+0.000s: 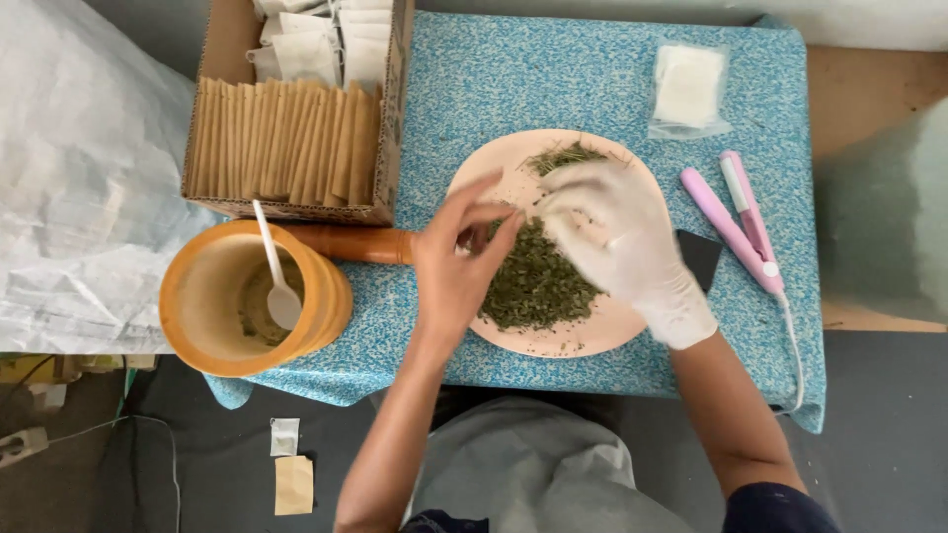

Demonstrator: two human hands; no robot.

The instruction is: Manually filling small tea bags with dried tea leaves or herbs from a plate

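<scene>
Right over the pink plate [583, 341] both hands met, close together above a heap of dried green herb [533, 281] that sat near the middle of it. The left hand [456, 266] was bare, its fingers drawn in toward the thumb as if nipping something small, though what sat between the tips was too small to make out. The right hand [622, 237], in a white glove, was blurred and curled over the far edge of the heap, fingers bent down toward the left fingertips; whether it pinched anything could not be told. Plenty of herb lay on the plate, with a thinner scatter [565, 156] at the far rim, so by the look of things much of the pile was untouched. To the left stood a cardboard box [390, 128] with a tight row of brown paper sachets [286, 138] and some white ones [316, 44] behind them, which suggested a fair batch already packed. Beside it an orange mortar [331, 296] held a white spoon [275, 271] and some ground material, with a wooden pestle [360, 244] lying just behind. On the right of the blue speckled cloth [553, 74] lay a pink heat sealer [739, 222] and a clear packet of white pouches [688, 87], both well clear of the hands.
</scene>
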